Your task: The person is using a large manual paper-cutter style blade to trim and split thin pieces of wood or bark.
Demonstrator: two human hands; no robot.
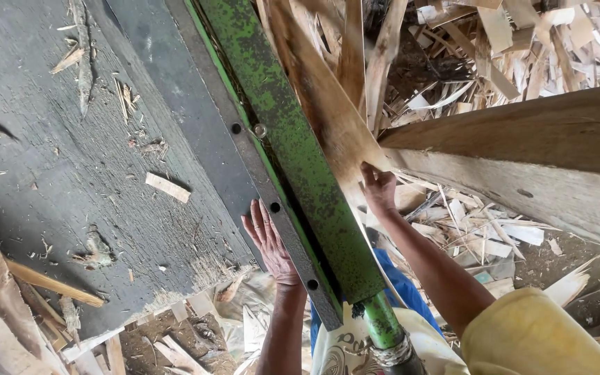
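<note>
My left hand (269, 242) lies flat with fingers spread on the dark metal edge strip (244, 149) of a machine table, beside a green metal bar (293, 139) that runs diagonally across the view. My right hand (378, 187) is on the other side of the bar, fingers closed on the lower edge of a thin brown wood veneer sheet (324, 97) that leans along the bar.
A grey worn table surface (71, 153) with wood chips and splinters fills the left. A thick wooden beam (543, 160) crosses at right. Piles of veneer scraps (494, 48) lie behind and below it. Wood offcuts (8, 292) sit at lower left.
</note>
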